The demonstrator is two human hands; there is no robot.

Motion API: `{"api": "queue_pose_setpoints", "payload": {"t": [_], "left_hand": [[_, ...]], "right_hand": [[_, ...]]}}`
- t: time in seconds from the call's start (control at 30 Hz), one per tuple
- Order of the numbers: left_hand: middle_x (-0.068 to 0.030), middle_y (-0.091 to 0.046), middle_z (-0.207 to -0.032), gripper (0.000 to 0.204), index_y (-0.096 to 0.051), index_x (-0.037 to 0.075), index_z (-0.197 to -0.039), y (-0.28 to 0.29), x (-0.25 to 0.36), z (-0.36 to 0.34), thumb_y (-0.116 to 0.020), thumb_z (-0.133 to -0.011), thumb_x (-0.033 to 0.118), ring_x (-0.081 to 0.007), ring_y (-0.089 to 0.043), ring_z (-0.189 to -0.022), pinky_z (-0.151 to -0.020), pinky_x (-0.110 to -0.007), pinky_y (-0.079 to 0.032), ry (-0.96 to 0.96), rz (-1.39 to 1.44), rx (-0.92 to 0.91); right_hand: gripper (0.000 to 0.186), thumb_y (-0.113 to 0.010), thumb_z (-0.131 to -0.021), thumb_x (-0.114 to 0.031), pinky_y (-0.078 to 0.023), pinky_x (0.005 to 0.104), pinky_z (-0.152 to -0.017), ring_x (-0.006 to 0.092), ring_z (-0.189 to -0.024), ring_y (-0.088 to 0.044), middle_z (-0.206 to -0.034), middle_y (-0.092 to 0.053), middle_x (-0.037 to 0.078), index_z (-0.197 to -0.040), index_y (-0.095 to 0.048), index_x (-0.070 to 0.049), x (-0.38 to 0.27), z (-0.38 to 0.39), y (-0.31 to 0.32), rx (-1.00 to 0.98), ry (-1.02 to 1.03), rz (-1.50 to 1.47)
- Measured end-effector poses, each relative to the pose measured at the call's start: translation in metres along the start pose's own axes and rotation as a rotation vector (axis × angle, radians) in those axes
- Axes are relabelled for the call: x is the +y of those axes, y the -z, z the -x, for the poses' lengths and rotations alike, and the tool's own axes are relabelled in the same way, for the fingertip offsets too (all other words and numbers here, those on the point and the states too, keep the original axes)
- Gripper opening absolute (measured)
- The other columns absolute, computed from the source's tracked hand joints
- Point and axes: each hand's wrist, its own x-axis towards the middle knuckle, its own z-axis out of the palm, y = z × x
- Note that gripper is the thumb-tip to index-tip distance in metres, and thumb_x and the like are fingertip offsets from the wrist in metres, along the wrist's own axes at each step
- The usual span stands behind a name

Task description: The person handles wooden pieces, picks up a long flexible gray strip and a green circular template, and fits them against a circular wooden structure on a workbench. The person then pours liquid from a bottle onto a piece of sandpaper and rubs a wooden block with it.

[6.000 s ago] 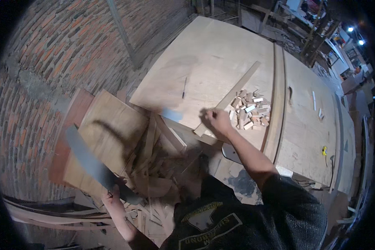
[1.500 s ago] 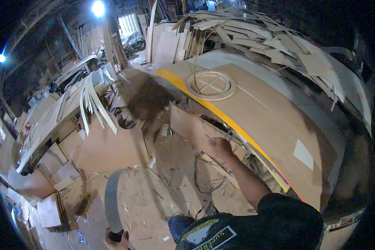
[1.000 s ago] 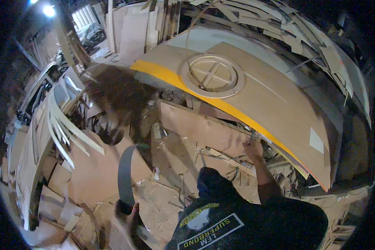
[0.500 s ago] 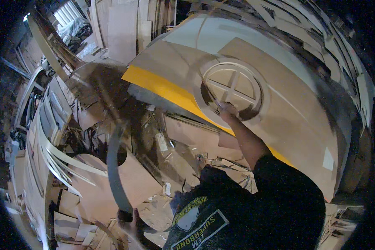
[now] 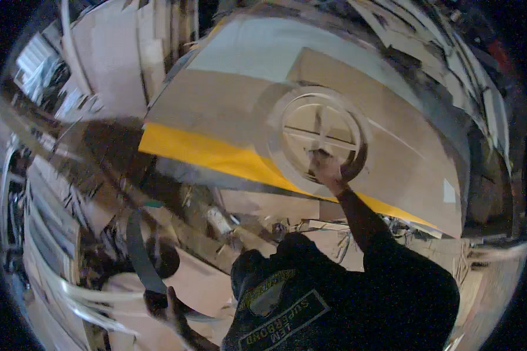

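Curved in my left hand [image 5: 167, 304] is a long, flexible grey strip [image 5: 141, 257], gripped below its middle and arching up and down from the fingers. My right hand [image 5: 325, 167] reaches onto a round pale wooden frame [image 5: 278, 137] with a cross inside, touching or overlapping its lower inner part; its fingers are smeared by motion. The frame lies on brown board [image 5: 404, 169] with a pale sheet [image 5: 240, 44] behind it and a yellow-orange sheet [image 5: 199, 146] along the near edge.
Propped panels [image 5: 108, 41] stand at the back left. Bent pale strips [image 5: 99, 295] and cut sheets heap up at the left. Offcuts [image 5: 219, 222] litter the ground below. More long boards [image 5: 433, 52] pile up at the right rear.
The view has swung from a board with small blocks to this stack. Lately my right hand has risen from beside the stack onto the round frame. My left hand keeps the grey strip.
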Motion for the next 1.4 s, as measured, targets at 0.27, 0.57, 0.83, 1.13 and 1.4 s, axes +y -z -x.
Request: {"api": "queue_pose_setpoints", "payload": {"t": [0.27,0.57,0.83,1.13,1.4], "left_hand": [[-0.0123,-0.057,-0.135,0.075,-0.046,0.002,-0.142,-0.054,-0.001,-0.154,-0.085,-0.078,0.002,-0.0240,-0.056,-0.120,-0.110,-0.040,-0.042,-0.168,-0.048,-0.230],[-0.0078,-0.064,-0.117,0.054,-0.054,-0.001,-0.129,-0.092,0.015,-0.180,-0.078,-0.082,-0.007,-0.0171,-0.060,-0.101,-0.090,-0.031,-0.051,-0.210,0.069,-0.558],[-0.0136,-0.063,-0.122,0.054,-0.053,-0.004,-0.132,-0.100,-0.007,-0.189,-0.078,-0.084,-0.005,-0.0203,-0.060,-0.105,-0.098,-0.035,-0.049,-0.097,0.202,-0.439],[-0.0184,-0.059,-0.135,0.068,-0.050,-0.005,-0.138,-0.109,-0.061,-0.199,-0.081,-0.077,-0.007,-0.0287,-0.060,-0.118,-0.107,-0.039,-0.051,-0.154,0.156,-0.355],[-0.0139,-0.065,-0.124,0.053,-0.056,-0.006,-0.129,-0.127,-0.017,-0.190,-0.081,-0.083,0.001,-0.0222,-0.061,-0.108,-0.100,-0.037,-0.049,-0.237,0.077,-0.362]], "right_hand": [[0.022,-0.056,-0.094,-0.010,-0.055,0.0448,-0.070,0.0408,-0.084,-0.067,-0.098,-0.068,0.020,-0.112,-0.067,-0.004,-0.111,0.045,0.071,0.212,-0.123,-0.317],[0.014,-0.063,-0.094,-0.011,-0.050,0.0466,-0.067,0.0421,-0.079,-0.061,-0.087,-0.062,0.020,-0.103,-0.065,0.000,-0.161,0.043,0.121,0.287,-0.133,-0.159],[0.014,-0.058,-0.098,-0.020,-0.045,0.0300,-0.075,0.0145,-0.092,-0.058,-0.102,-0.063,0.005,-0.103,-0.061,-0.007,-0.161,0.013,0.178,1.099,-0.168,-0.551],[0.024,-0.050,-0.104,-0.025,-0.038,0.0231,-0.064,0.0090,-0.075,-0.049,-0.090,-0.057,0.001,-0.107,-0.062,-0.005,-0.212,0.049,0.365,1.642,0.059,-0.339],[0.025,-0.049,-0.104,-0.017,-0.053,0.0361,-0.077,0.0233,-0.096,-0.064,-0.115,-0.067,0.009,-0.122,-0.061,-0.005,-0.194,0.158,0.440,1.768,-0.427,0.233]]}}
